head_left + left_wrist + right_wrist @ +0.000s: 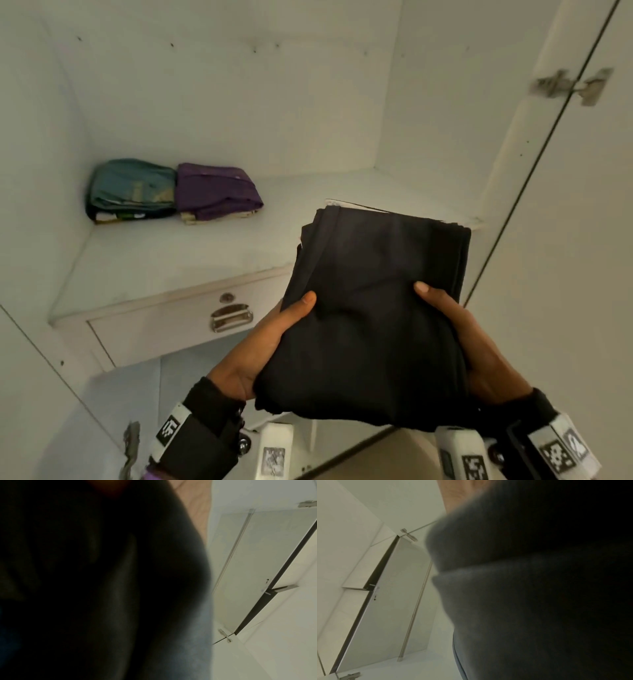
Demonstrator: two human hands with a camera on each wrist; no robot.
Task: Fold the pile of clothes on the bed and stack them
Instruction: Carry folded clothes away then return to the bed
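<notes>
A folded black garment (373, 308) is held in the air in front of an open white wardrobe shelf (191, 250). My left hand (270, 339) grips its left edge, thumb on top and fingers hidden underneath. My right hand (469, 342) grips the right edge the same way. On the shelf's far left corner lie a folded teal garment (132, 186) and a folded purple garment (215, 190), side by side and touching. Both wrist views are mostly filled by the dark cloth (102, 588) (539, 588), blurred and close.
Below the shelf is a white drawer (164, 325) with a metal handle (231, 317) and keyhole. The wardrobe's open door (565, 205) with a hinge (570, 87) stands at the right. Another door (257, 574) (385, 601) shows in the wrist views.
</notes>
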